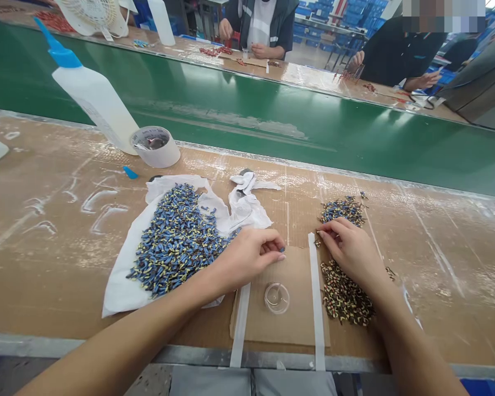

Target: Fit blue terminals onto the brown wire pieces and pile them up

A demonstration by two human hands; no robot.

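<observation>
My left hand [251, 250] pinches a small blue piece [282, 249] above a cardboard sheet [289, 330]. To its left, a large heap of blue, yellow and dark pieces [177, 242] lies on a white plastic bag [121, 291]. On the sheet stands a small clear round cup [276, 298]; a little liquid seems to be in it. My right hand [348, 247] is closed at the fingertips on a tiny dark-and-yellow piece [318, 234]. Just beyond that hand is a small pile of blue-and-yellow pieces [342, 210]. A pile of dark, yellow and red pieces [346, 297] lies partly under its wrist.
White tape strips [317, 308] border the cardboard. Crumpled white paper [247, 206], a tape roll [157, 147], a tilted white bottle [94, 102] and a blue cap [130, 172] lie farther back. Past a green belt [231, 118], two people work at another bench.
</observation>
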